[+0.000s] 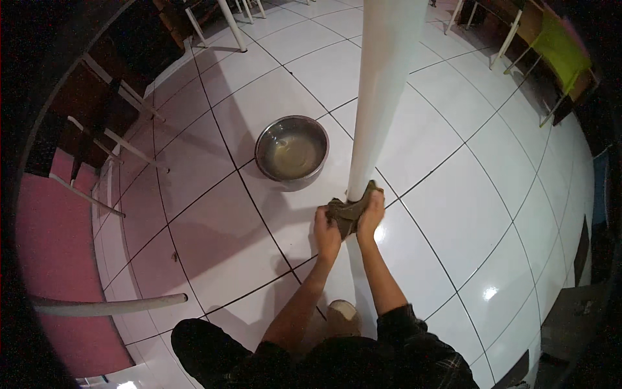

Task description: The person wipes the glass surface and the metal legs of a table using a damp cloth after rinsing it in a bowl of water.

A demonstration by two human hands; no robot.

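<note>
A dark olive-brown cloth [348, 215] is bunched against the lower part of a white round pillar [382, 84]. My left hand [328, 235] grips the cloth's left side, and my right hand [372, 214] has its fingers closed round the right side. Both arms reach forward from the lower edge, the right one in a dark sleeve. A shiny metal pot [291, 152] stands on the floor to the left of the pillar, beyond my left hand. Cloudy yellowish liquid lies in it. The pillar's foot is hidden by the cloth and my hands.
White floor tiles [466, 214] with dark joints spread all round. White-legged furniture [136, 97] lines the left, above a pink surface [58, 259]. A pale rod-like leg [116, 305] juts in at the lower left. A yellow-green chair [560, 55] stands at the far right.
</note>
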